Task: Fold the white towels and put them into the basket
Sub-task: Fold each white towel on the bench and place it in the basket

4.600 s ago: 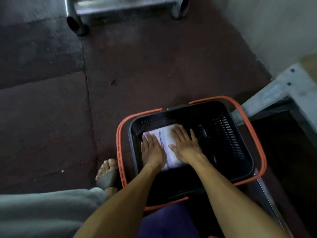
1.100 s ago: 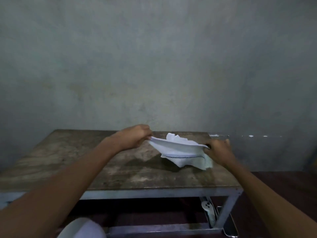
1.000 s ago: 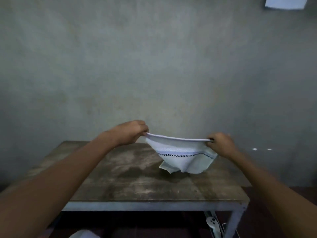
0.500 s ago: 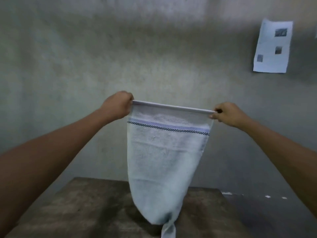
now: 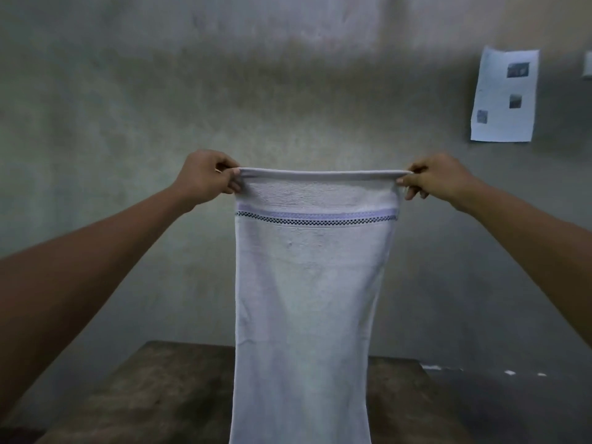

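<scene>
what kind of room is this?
Probably a bare utility or back room: a rough, stained concrete wall, a worn wooden table, and a printed sheet stuck to the wall. Nothing homely in view.

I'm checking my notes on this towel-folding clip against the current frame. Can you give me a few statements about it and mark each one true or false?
1. The left hand and the right hand each pinch a top corner of the white towel. True.
2. The towel lies folded flat on the table. False: it hangs full length, stretched between the hands in front of the table.
3. A dark checkered stripe crosses the towel near its top edge. True.
4. The basket stands on the table. False: no basket is in view.
5. A sheet of paper hangs on the wall at the upper right. True.
</scene>
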### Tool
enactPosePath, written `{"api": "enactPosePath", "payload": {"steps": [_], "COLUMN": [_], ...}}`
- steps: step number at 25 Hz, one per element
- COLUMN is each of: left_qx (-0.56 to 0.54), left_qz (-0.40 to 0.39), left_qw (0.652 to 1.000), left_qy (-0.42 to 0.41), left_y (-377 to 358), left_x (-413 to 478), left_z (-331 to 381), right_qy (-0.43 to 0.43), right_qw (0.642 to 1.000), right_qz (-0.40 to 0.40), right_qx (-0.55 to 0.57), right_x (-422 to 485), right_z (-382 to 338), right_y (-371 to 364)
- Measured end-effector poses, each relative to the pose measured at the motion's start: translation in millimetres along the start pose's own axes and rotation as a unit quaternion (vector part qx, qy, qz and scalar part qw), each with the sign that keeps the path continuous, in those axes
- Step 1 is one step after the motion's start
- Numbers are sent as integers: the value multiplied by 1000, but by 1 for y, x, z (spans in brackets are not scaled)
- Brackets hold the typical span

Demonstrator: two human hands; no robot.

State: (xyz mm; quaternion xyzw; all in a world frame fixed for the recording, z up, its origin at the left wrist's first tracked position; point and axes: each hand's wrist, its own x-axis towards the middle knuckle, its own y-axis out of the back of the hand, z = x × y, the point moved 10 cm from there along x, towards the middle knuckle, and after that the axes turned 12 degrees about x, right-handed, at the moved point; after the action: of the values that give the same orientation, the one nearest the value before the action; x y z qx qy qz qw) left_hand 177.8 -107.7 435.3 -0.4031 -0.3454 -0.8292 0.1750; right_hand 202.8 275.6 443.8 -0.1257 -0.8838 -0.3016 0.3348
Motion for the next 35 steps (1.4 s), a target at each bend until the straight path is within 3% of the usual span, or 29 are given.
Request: {"api": "enactPosePath", "payload": {"steps": [4,6,8,10,13,16,19,21,25,27,31,35], "left_qx": [83,-40,-193,-167,-150,-187,-140,-121,-157,-185,-207,-167], "left_qz": [-5,-120,-252,-286,-231,-209,-189,-145,40,82,76,2], "left_qw": [996,991,943,937,948,938,930,937,970,972,974,984], "left_qy": [-25,39,98,116,161,206,283,295,180,118,58,59], "left_y": [16,11,0,-3,-17,-58,-99,-112,-77,-55,-33,-25], "left_x": [-1,-3,-10,-6,4,4,-3,10,73,86,74,35], "left_z": [12,5,3,-3,-27,-65,-116,-128,-104,-83,-65,-63], "right_qy": [-45,-77,-107,-120,-135,-171,-224,-239,-152,-102,-66,-100], "right_qw": [993,978,960,951,951,953,941,939,956,956,953,954], "right_qz": [-47,-80,-111,-138,-145,-153,-201,-167,6,54,46,-14], "right_qx": [95,178,235,251,236,200,154,181,253,269,290,284], "right_x": [3,0,-1,2,14,26,31,47,103,112,93,58], "right_z": [-3,-1,5,12,27,62,105,117,98,79,54,54], "right_y": [-3,-2,-1,-5,-25,-58,-105,-119,-94,-74,-65,-71]}}
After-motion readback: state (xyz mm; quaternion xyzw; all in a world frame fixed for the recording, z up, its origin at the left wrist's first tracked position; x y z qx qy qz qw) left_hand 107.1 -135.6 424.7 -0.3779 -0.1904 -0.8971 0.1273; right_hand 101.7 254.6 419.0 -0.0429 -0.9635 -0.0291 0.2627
